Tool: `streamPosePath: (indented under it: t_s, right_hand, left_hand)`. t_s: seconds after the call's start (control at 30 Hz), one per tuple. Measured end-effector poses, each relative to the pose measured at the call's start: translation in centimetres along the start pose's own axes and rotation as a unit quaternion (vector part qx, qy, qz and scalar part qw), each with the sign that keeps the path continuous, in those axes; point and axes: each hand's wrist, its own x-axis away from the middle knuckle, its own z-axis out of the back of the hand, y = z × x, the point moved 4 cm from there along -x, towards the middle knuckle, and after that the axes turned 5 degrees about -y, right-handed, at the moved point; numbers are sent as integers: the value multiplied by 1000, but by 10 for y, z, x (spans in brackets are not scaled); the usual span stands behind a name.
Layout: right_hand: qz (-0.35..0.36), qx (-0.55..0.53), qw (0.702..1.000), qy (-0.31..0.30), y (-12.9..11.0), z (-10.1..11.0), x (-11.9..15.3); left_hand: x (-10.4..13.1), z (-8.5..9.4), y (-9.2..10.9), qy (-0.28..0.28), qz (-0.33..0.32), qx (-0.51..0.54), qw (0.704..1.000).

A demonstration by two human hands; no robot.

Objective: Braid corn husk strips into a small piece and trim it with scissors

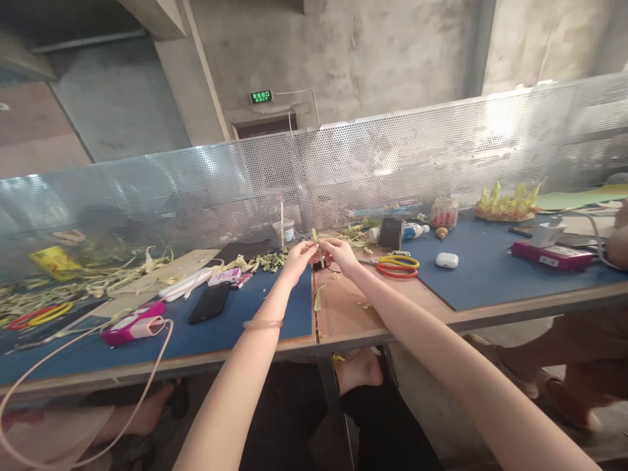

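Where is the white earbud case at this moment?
In the head view, the white earbud case lies right of centre on the blue mat, beyond the red-and-yellow-handled scissors as you go rightward from the right hand.

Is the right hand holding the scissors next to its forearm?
No, the scissors lie on the table, while the right hand and left hand meet at a pale green strip.

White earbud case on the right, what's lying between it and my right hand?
The head view shows scissors with yellow and red handles between your right hand and the white case.
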Motion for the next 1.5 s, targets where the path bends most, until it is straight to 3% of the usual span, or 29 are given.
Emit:
streamPosePath:
  t_s: [0.47,0.73,1.2,1.5]
  right_hand:
    - [-9,-34,999,-13,2,3,-3]
    - [-18,-50,998,-24,1,2,-2]
    - [-40,-59,997,18,14,3,-6]
    - [-22,-72,997,-19,7,6,-5]
  left_hand:
    - [9,-9,-1,-92,105,119,983]
    - [6,-5,-7,-81,133,168,973]
    - [7,-4,-12,-88,174,152,969]
    - [3,1,-16,-73,159,140,975]
